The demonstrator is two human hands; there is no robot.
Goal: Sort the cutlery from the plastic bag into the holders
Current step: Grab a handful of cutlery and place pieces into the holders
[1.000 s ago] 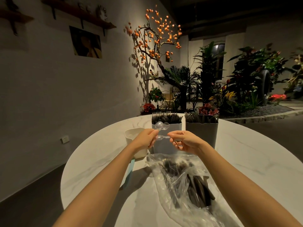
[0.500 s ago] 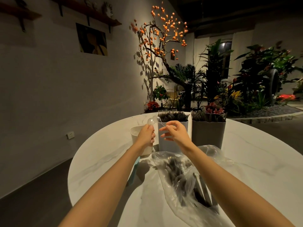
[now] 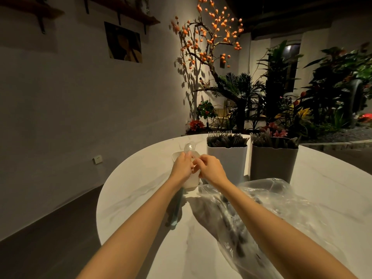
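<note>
Worktop (image 3: 141,198) carries a plastic bag (image 3: 271,208) of dark cutlery, a grey holder (image 3: 273,164), a white holder (image 3: 227,160) and a small cream holder (image 3: 191,181). Left hand (image 3: 181,168) and right hand (image 3: 211,170) meet above the cream holder, pinching a clear spoon (image 3: 189,147).

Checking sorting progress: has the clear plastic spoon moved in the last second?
Yes. The clear plastic spoon moved left, from before the white holder to above the small white cup.
</note>
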